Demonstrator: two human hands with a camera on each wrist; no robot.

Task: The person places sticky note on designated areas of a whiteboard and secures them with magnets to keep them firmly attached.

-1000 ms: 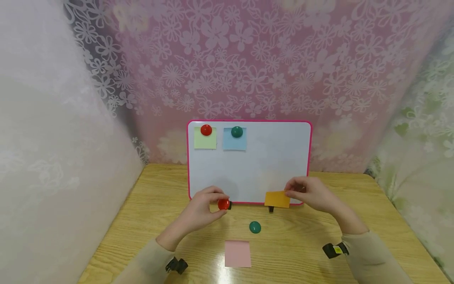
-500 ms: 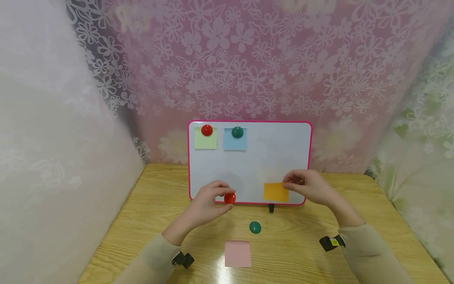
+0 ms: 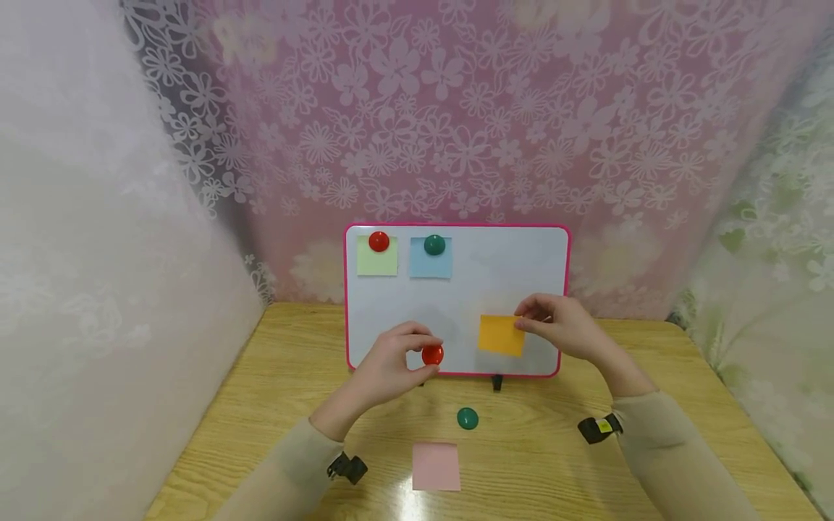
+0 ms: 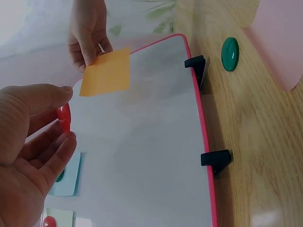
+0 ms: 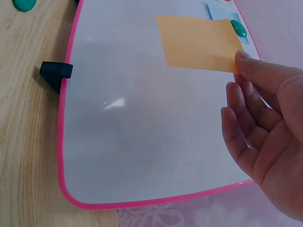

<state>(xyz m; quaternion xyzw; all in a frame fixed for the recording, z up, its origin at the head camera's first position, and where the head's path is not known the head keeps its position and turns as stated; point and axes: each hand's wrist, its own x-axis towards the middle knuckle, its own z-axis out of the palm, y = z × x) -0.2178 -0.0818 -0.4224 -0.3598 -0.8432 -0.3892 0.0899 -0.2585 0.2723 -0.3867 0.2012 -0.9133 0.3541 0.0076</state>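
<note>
Between thumb and fingers my left hand (image 3: pixel 391 365) pinches a round red magnet (image 3: pixel 433 354), held in front of the lower part of a pink-framed whiteboard (image 3: pixel 404 311). My right hand (image 3: pixel 563 325) pinches an orange sticky note (image 3: pixel 500 335) by its upper right corner, in front of the board's lower right area. In the right wrist view the orange note (image 5: pixel 201 42) hangs from thumb and fingertips. At the board's upper left, a red magnet (image 3: pixel 378 242) sits on a light green note (image 3: pixel 376 265), and a green magnet (image 3: pixel 434 245) on a blue note (image 3: pixel 430 268).
On the wooden table (image 3: pixel 274 405) lie a loose green magnet (image 3: pixel 467 418) and a pink sticky note (image 3: pixel 436 467), both in front of the board. Black feet (image 4: pixel 217 161) support the board's lower edge. A floral cloth (image 3: pixel 417 130) hangs behind it.
The right hand has raised the orange note from the board's bottom edge, slightly leftward. The left hand has moved up and to the right with the red magnet. Both grips stay the same.
</note>
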